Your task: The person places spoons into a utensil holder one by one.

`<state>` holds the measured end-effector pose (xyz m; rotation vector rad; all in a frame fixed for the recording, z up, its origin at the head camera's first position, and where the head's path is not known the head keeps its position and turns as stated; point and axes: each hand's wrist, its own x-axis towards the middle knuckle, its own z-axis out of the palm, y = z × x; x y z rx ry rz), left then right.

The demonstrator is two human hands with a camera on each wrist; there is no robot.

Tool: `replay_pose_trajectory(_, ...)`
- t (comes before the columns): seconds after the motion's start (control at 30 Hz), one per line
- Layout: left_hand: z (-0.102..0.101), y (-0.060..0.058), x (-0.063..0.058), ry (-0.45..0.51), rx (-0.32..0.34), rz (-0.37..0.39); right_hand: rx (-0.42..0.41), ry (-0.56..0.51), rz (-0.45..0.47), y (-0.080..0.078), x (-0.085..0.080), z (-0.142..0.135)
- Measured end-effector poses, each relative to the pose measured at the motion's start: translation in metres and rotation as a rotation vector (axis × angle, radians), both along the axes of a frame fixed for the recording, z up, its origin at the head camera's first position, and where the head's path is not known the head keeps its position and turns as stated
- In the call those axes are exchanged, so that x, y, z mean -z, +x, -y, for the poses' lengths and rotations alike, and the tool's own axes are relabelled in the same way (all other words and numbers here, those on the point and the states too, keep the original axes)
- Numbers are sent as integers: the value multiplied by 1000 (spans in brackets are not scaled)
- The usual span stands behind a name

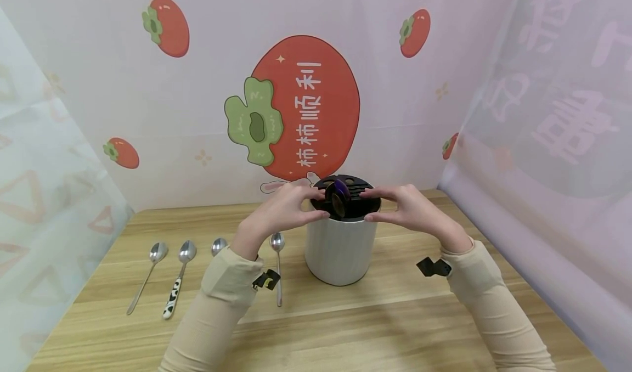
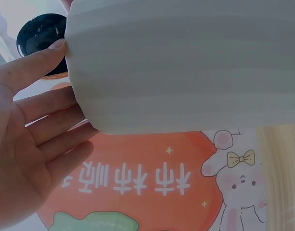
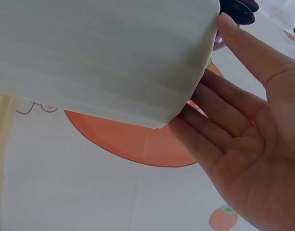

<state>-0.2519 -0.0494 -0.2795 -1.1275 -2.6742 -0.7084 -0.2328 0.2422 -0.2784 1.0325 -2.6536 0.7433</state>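
A white ribbed utensil holder (image 1: 340,251) stands upright on the table, with a black slotted insert (image 1: 353,182) in its top. Dark spoons stick out of it, one with a purple back (image 1: 342,187). My left hand (image 1: 283,207) touches the left side of the rim, thumb at the near edge and fingers further back. On the opposite side my right hand (image 1: 412,210) touches the rim likewise. Both wrist views show fairly straight, spread fingers against the holder's top edge. Some fingertips are hidden behind the holder in the wrist views.
Left of the holder lie several metal spoons on the wooden table (image 1: 345,328). One spoon (image 1: 173,295) has a black-and-white patterned handle; another (image 1: 219,244) is partly covered by my left arm. A printed cloth (image 1: 207,86) hangs behind the table.
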Motion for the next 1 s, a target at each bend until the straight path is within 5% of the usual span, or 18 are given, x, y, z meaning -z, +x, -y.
replay_pose_trajectory(0.43,-1,2,1,-17,-2,-18,-3,11,15,0,-1,0)
replay_pose_trajectory(1.0,5,5,17,105,-39,-243,3,-9,-3,0,2,1)
